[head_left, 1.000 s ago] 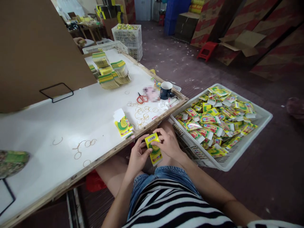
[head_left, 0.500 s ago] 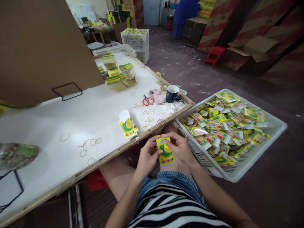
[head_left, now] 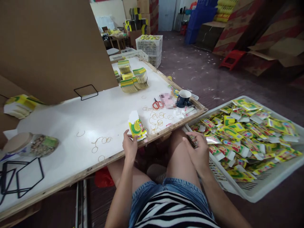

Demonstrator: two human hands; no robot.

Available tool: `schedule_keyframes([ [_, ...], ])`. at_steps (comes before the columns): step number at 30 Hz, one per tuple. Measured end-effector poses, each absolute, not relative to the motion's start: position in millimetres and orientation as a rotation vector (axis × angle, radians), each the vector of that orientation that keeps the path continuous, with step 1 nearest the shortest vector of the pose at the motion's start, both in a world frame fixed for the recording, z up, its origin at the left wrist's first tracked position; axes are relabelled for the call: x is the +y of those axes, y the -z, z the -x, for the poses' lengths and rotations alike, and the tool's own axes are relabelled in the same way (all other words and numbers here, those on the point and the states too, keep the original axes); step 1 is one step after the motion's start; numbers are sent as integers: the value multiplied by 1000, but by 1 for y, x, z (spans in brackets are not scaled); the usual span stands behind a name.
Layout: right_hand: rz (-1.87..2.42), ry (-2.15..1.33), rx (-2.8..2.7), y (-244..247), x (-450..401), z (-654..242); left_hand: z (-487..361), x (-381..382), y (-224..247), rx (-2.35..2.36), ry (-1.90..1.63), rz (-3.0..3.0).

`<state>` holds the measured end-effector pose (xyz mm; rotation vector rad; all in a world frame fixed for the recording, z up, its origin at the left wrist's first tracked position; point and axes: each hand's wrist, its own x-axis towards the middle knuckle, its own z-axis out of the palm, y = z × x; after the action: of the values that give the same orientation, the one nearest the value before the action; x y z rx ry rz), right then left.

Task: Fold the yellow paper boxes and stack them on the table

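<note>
Take the mug as your landmark. The small stack of yellow cartons lies on the counter, to the left of the mug and nearer you, by the edge. Your left hand is at the stack's near left side, thumb and fingers bent around that corner; you cannot tell from here whether they press on a carton. Your right hand is nearer you than the mug and slightly right of it, fingers loosely spread, with nothing visible in it.

The cartons look like thin printed card: light, fairly stiff, probably slick on the face and easy to crease. The side edges should be the best hold, away from the white flap.

Your left hand hides the stack's near corner, and how many cartons it holds is unclear. The patch beside the mug is blurred out. The crate, right of the mug, is cut off at its far right.
</note>
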<state>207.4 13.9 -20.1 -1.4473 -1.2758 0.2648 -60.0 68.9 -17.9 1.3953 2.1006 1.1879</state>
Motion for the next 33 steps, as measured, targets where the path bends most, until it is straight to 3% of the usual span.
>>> schedule_keyframes([
  [6, 1156, -404, -1597, -6, 8, -164, 28, 31, -2, 1752, -1388, -1573],
  [12, 1025, -545, -1648, -13, 13, -151, 0, -1, -9, 1284, -1251, -1739],
  [21, 938, -875, -1353, -4, 0, -142, -9, 0, 5, 711, -904, -984],
  [27, 1041, -790, -1201, 1, -8, -148, -14, 2, 12, 791, -1075, -798],
  [33, 1118, -1078, -1233, 17, -7, -157, -14, 3, 17, 965, -1104, -980],
])
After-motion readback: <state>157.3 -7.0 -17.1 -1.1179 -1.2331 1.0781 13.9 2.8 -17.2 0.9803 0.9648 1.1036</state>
